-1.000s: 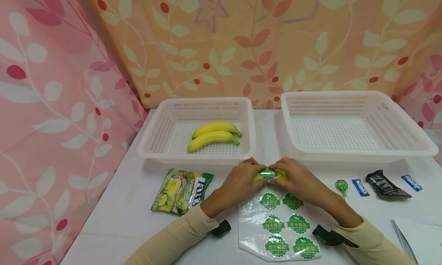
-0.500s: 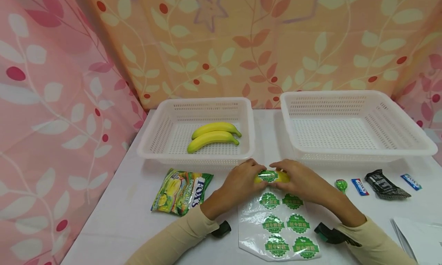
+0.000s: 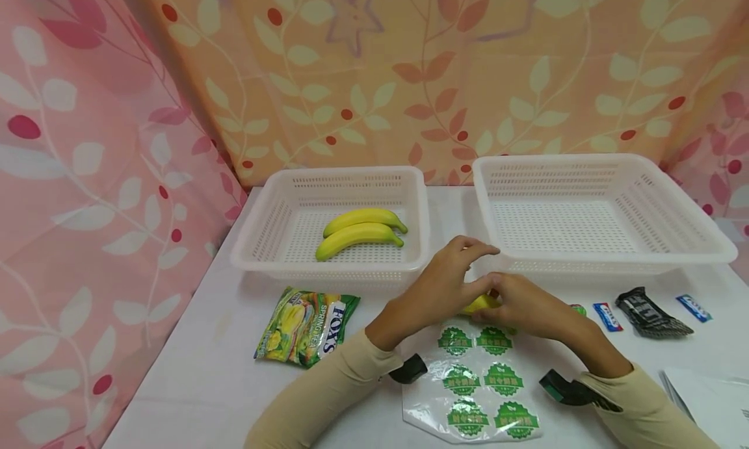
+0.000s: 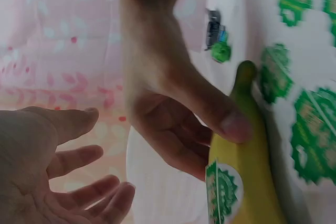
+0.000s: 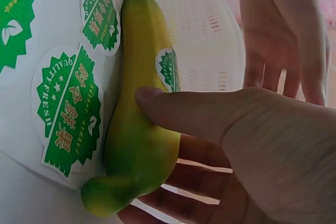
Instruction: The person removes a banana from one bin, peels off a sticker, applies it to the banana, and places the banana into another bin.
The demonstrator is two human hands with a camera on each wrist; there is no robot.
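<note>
My right hand (image 3: 523, 306) grips a yellow banana (image 5: 144, 103) near its green stem end, thumb on one side and fingers curled on the other. A round green-and-white sticker (image 4: 226, 190) is on the banana's skin. My left hand (image 3: 441, 283) is apart from the banana, its fingers spread and lightly bent with nothing between them. In the head view it hides part of the banana. Close below both hands lies a sheet of green round stickers (image 3: 482, 371).
Two bananas (image 3: 359, 234) lie in the left white basket (image 3: 246, 260); another white basket (image 3: 608, 257) stands right. A Fox's candy bag (image 3: 307, 325) lies left. On the right are a black packet (image 3: 649, 312), small blue wrapped sweets (image 3: 607, 317) and white paper (image 3: 714, 397).
My left hand has let go of the banana and moved up and right, over it. My right hand still holds the banana and has turned slightly.
</note>
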